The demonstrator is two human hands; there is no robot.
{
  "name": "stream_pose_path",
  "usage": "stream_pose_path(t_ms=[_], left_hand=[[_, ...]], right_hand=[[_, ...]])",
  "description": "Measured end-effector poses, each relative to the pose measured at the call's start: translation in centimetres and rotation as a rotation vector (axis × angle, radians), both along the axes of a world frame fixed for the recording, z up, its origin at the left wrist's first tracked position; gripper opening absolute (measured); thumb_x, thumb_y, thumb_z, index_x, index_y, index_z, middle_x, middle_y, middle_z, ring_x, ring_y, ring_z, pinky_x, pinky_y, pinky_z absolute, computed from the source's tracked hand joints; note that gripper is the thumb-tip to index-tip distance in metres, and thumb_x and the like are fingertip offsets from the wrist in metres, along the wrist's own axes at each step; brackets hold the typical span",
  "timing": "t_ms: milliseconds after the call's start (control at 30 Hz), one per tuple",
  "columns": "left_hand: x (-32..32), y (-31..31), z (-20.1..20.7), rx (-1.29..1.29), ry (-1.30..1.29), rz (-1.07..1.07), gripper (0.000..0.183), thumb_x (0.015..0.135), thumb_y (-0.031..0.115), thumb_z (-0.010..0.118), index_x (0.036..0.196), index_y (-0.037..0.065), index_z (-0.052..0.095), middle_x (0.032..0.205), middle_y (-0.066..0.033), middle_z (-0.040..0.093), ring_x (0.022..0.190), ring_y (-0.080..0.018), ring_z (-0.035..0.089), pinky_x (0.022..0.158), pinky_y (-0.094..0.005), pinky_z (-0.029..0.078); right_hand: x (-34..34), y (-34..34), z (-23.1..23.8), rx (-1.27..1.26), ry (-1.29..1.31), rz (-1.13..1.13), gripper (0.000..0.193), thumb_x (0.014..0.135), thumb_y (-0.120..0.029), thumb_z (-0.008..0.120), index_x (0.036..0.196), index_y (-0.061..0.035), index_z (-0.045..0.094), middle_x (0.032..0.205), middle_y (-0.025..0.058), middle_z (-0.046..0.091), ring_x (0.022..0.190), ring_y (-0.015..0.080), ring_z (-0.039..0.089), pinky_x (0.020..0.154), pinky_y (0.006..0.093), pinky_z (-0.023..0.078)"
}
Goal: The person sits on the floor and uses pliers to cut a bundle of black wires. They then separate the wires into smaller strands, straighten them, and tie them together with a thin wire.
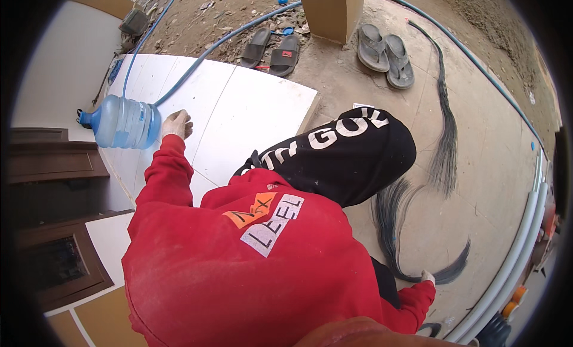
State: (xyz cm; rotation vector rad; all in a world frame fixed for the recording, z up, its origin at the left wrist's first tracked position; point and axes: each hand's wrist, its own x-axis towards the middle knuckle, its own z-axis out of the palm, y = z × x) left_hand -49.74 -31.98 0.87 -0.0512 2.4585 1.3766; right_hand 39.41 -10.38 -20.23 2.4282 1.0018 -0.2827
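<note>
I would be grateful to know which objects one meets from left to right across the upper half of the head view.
Blue water jug lying on its side → pair of black slide sandals → pillar → pair of grey flip-flops → long dark strand bundle.

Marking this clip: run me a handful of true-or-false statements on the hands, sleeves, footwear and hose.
1. The right hand grips a bundle of dark strands. True.
2. The left hand is on the grey sandals. False: it is near the blue water jug.
3. Both sleeves are red. True.
4. Only one pair of footwear shows. False: dark slides also lie there.
5. The hose is yellow. False: it is blue.
</note>
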Motion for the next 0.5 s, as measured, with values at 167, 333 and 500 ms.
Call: stream_pose_path(t_ms=[167, 333, 500], left_hand=[[-1.2, -8.8, -15.4, -0.87, -0.025, -0.087, 0.042, 0.086, 0.029, 0.061, 0.118, 0.002, 0.067, 0.105, -0.0162, 0.071, 0.095, -0.0267, 0.068, 0.084, -0.038, 0.052], [-0.1, 12.0, -13.7, -0.889, 0.303, -0.492, 0.052, 0.09, 0.038, 0.063, 0.132, 0.008, 0.057, 0.138, -0.0164, 0.055, 0.129, -0.0317, 0.051, 0.108, -0.0392, 0.041], [-3.4, 25.6, -21.9, -0.511, 0.942, -0.996, 0.069, 0.083, 0.04, 0.071, 0.141, 0.014, 0.045, 0.149, -0.0154, 0.041, 0.14, -0.0367, 0.034, 0.117, -0.053, 0.021]], right_hand=[[-1.9, 4.8, 7.4, 0.032, 0.128, 0.357, 0.052, 0.085, -0.035, 0.06, 0.119, 0.0039, 0.064, 0.121, 0.0238, 0.065, 0.115, 0.037, 0.062, 0.099, 0.0408, 0.047], [-7.2, 5.8, 10.0, -0.196, 0.275, 0.317, 0.053, 0.083, -0.04, 0.061, 0.117, -0.0008, 0.068, 0.113, 0.0225, 0.069, 0.108, 0.0367, 0.066, 0.096, 0.0417, 0.05], [-20.8, 15.7, 11.5, -0.205, 0.367, 0.588, 0.047, 0.085, -0.038, 0.06, 0.115, -0.0036, 0.069, 0.104, 0.0234, 0.07, 0.1, 0.0376, 0.068, 0.09, 0.0424, 0.052]])
